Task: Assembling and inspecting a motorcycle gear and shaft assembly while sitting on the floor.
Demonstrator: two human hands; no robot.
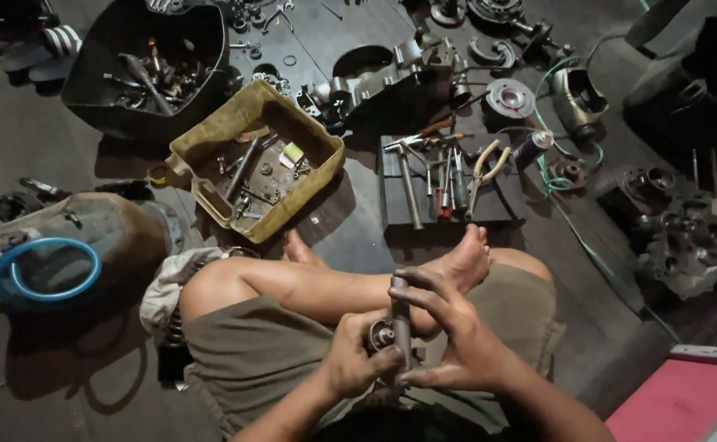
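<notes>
I see my left hand (357, 358) clamped on the round metal part (381, 334) and my right hand (448, 340) gripping its shaft (401, 315), so greasy fingers could let it slip onto my leg (309, 288).

The tray (211, 139) is tan yellow. Left of the tray lies a blue ring (45, 270); right of it, yellow-handled pliers (485, 168) and a green cord (550, 176). Below the tray, olive shorts (252, 352); far right, a red board (677, 401).

metal part's (400, 321) lower end hidden by hands, forearms cut off
</notes>
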